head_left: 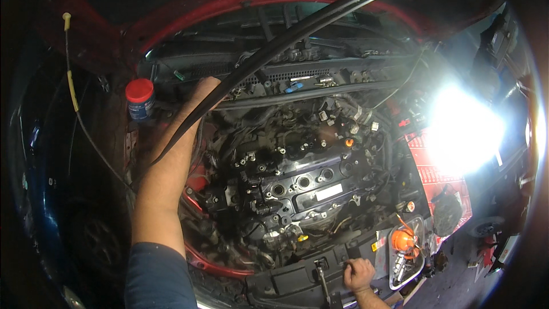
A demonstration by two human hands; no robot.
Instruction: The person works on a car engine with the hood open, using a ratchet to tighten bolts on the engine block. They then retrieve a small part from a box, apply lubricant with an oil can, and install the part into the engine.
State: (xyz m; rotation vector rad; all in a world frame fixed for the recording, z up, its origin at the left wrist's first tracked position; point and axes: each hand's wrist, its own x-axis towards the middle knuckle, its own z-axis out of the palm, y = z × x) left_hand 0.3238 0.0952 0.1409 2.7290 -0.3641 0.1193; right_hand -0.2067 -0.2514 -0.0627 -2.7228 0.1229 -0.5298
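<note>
My left arm (163,194) reaches over the engine's left side. Its hand (209,84) is at the base of the windshield, by the black cowl panel (269,74). A long black strip (297,28) crosses in front of that wrist, and the fingers are hidden. My right hand (359,274) rests with curled fingers on the black front panel (286,280), with nothing visible in it. A metal ratchet-like tool (323,281) lies to its left. Between the hands is the engine (303,186), with its round holes exposed and a yellow-handled part (302,238) at its front.
A jar with a red lid (140,97) stands left of the bay. A clear tray (422,263) at the right front holds an orange item (404,240) and metal parts. Beyond it lies red-and-white sheeting (423,160). A bright lamp (466,129) glares at right. A thin rod (72,88) rises at left.
</note>
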